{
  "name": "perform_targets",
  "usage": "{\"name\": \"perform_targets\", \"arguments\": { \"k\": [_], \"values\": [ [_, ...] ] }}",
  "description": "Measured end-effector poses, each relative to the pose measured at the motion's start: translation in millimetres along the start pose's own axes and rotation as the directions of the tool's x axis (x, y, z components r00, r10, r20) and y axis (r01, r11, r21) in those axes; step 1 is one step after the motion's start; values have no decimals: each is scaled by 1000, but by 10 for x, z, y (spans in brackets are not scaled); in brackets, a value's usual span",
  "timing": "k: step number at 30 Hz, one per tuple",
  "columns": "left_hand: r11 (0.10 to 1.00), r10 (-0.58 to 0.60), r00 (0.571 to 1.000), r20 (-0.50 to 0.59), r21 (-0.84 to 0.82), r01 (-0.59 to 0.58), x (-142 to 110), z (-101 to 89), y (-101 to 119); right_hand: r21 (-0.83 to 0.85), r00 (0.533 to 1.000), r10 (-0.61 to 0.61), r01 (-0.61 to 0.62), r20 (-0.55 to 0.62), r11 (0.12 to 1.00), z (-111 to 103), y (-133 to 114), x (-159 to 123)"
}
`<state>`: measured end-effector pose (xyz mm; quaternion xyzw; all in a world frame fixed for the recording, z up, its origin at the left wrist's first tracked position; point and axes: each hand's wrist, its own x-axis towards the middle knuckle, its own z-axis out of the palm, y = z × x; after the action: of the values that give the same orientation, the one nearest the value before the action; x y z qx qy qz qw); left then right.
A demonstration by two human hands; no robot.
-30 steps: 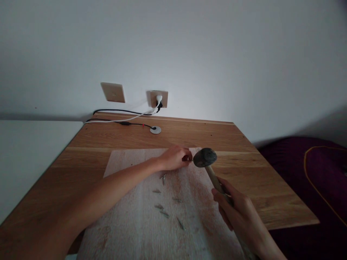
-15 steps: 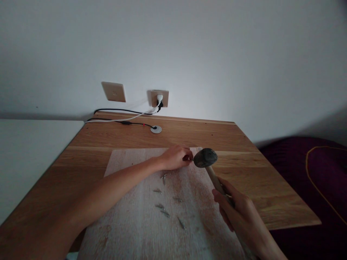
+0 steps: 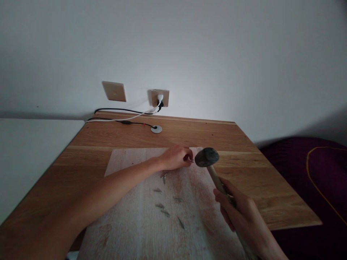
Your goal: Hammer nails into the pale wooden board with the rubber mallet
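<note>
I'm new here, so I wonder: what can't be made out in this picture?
In the head view:
Small piece at the left hand: too small to identify.
Mallet: part of its handle is hidden by the right hand.
Metal pieces on the board: too blurred to tell their kind.
The board's near edge: cut off by the picture's bottom.
</note>
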<state>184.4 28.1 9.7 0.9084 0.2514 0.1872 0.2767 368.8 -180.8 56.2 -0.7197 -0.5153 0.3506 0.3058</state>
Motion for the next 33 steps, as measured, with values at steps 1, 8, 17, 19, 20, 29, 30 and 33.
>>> {"name": "perform_targets", "arguments": {
  "k": [1,8,17,19,20,29,30,33],
  "values": [
    [1000,-7,1000,0,3,7,0,-2,0,3,1000,-3,3,-3,1000,-2,-25,-4],
    [1000,14,1000,-11,-16,-14,10,20,-16,3,1000,-7,7,15,1000,13,0,14],
    [999,42,999,-15,-20,-42,9,8,-13,-5,1000,11,-11,-4,1000,17,-60,-11],
    [999,43,999,-16,-19,-44,9,12,-13,-19,1000,16,-16,-1,1000,8,-20,3],
    [999,40,999,-16,-18,-40,9,15,-13,-24,1000,13,-13,9,1000,5,-2,8],
    [1000,23,1000,-20,-12,-23,16,21,-11,-24,1000,17,-17,-5,1000,22,-102,-32],
    [1000,26,999,-20,-10,-26,16,19,-9,-28,1000,22,-22,-3,999,24,-110,-38],
    [999,31,999,-18,-10,-31,15,13,-6,-34,1000,22,-22,-6,999,27,-106,-47]
  ]
}}
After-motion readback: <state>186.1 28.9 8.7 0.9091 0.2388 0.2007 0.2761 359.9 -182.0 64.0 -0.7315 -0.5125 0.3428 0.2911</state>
